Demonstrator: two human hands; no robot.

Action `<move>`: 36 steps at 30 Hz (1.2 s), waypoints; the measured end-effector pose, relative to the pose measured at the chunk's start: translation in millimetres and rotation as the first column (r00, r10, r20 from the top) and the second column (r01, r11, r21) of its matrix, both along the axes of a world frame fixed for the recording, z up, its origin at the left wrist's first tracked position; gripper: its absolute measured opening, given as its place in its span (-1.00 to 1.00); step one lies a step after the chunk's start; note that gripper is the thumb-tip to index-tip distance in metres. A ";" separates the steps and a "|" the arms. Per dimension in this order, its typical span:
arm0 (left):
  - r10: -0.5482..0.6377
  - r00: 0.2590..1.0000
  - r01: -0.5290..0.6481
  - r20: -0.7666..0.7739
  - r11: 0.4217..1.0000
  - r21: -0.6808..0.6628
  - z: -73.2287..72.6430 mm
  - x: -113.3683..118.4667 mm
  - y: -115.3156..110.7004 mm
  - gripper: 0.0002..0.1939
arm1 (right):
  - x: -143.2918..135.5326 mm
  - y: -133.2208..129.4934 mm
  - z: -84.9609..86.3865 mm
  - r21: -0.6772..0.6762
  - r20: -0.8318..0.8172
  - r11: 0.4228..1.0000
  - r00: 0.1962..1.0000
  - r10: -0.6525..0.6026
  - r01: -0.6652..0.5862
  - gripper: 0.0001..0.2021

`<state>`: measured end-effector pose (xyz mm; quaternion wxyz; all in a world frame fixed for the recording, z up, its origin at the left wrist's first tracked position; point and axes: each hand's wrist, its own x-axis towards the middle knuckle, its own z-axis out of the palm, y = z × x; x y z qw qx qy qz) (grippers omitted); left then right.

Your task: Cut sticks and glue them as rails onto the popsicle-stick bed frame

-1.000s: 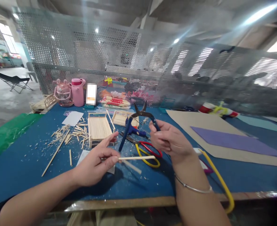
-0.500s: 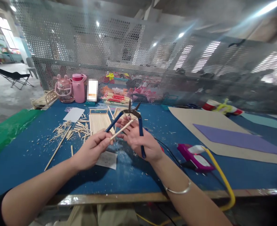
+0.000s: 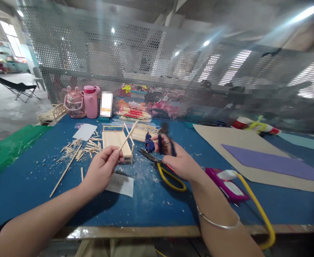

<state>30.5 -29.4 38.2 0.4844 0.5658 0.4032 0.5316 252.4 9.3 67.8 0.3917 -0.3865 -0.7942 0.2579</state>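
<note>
My left hand (image 3: 106, 166) pinches a thin wooden stick (image 3: 129, 135), which slants up and right in front of a small bed-like frame of sticks (image 3: 115, 144). On the right, my right hand (image 3: 179, 160) is closed around blue-handled cutting pliers (image 3: 165, 139), smeared by motion. Close to its fingertips is a dark blue object (image 3: 149, 142) whose kind I cannot make out. Scissors with yellow handles (image 3: 170, 180) lie on the table below that hand, black blades pointing left. A white paper slip (image 3: 123, 185) lies beside my left wrist.
Cut stick pieces (image 3: 91, 147) and crumbs litter the blue table (image 3: 151, 210) at left. A pink bottle (image 3: 90, 101), a lit phone (image 3: 106, 103) and a stick bundle (image 3: 134, 114) stand or lie at the back. A magenta device (image 3: 226, 185) with a yellow cable sits at right.
My right hand has moved right and away from the stick with the pliers, now gripping them together. The left hand has shifted slightly left, its stick tilted steeper. The scissors have come into view.
</note>
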 end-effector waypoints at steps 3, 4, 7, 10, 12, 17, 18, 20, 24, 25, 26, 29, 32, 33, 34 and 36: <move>0.020 1.000 -0.020 0.011 1.000 0.005 -0.7 -1.3 2.9 -0.67 | -3.9 -2.9 -2.2 0.110 0.327 0.991 0.938 -0.112 0.080 -0.48; 0.020 1.000 -0.020 -0.006 1.000 0.018 -1.2 -1.3 2.9 -0.68 | -7.8 -5.4 -2.7 0.127 0.376 0.990 0.920 -0.112 0.068 -0.47; 0.026 0.998 -0.023 -0.057 0.998 0.052 -3.1 -0.3 1.8 -0.72 | -19.4 -12.9 -3.3 0.122 0.433 0.992 0.899 -0.068 0.016 -0.46; 0.029 0.996 -0.023 -0.090 0.998 0.063 -3.5 1.2 0.5 -0.74 | -25.4 -16.8 -4.2 0.117 0.441 0.993 0.897 -0.035 -0.018 -0.45; 0.033 0.992 -0.024 -0.124 0.997 0.072 -2.5 1.9 -0.7 -0.72 | -27.3 -17.9 -5.8 0.118 0.443 0.993 0.896 -0.035 -0.019 -0.44; 0.055 0.977 -0.031 -0.204 0.992 0.119 0.1 2.3 -3.3 -0.69 | -32.6 -19.0 -10.6 0.095 0.430 0.996 0.902 -0.042 0.002 -0.42; 0.057 0.977 -0.032 -0.206 0.992 0.121 0.3 2.4 -3.4 -0.69 | -33.9 -19.0 -11.2 0.094 0.419 0.996 0.907 -0.041 0.001 -0.43; 0.057 0.977 -0.034 -0.204 0.993 0.114 0.5 2.8 -3.3 -0.69 | -36.4 -19.0 -12.0 0.100 0.398 0.995 0.916 -0.047 0.007 -0.46; 0.061 0.977 -0.038 -0.204 0.992 0.119 -0.4 4.0 -4.2 -0.72 | -39.8 -18.8 -11.8 0.073 0.374 0.997 0.926 -0.045 0.019 -0.51; 0.052 0.978 -0.026 -0.202 0.991 0.131 -1.1 4.0 -4.8 -0.76 | -40.4 -18.7 -12.0 0.062 0.376 0.998 0.926 -0.042 0.021 -0.52; 0.038 0.978 -0.008 -0.205 0.989 0.146 -2.0 3.9 -5.4 -0.79 | -40.9 -18.5 -12.6 0.054 0.379 0.998 0.925 -0.040 0.021 -0.53; 0.064 0.957 -0.012 -0.284 0.984 0.180 -4.7 2.5 -6.4 -0.76 | -43.0 -17.7 -17.6 0.088 0.380 0.996 0.923 -0.054 0.022 -0.50; 0.188 0.905 -0.123 -0.380 0.974 0.190 -5.8 1.6 -5.7 -0.67 | -46.4 -17.7 -24.9 0.199 0.386 0.978 0.912 -0.139 0.064 -0.46; 0.206 0.897 -0.141 -0.392 0.972 0.187 -5.9 1.9 -5.4 -0.66 | -47.6 -18.0 -26.7 0.246 0.398 0.965 0.899 -0.184 0.089 -0.45; 0.209 0.897 -0.149 -0.388 0.972 0.180 -5.9 2.4 -5.2 -0.65 | -48.8 -18.5 -28.0 0.301 0.415 0.946 0.876 -0.244 0.120 -0.46; 0.199 0.908 -0.151 -0.368 0.976 0.156 -5.9 3.9 -5.4 -0.63 | -50.5 -19.4 -29.0 0.431 0.444 0.883 0.808 -0.387 0.186 -0.51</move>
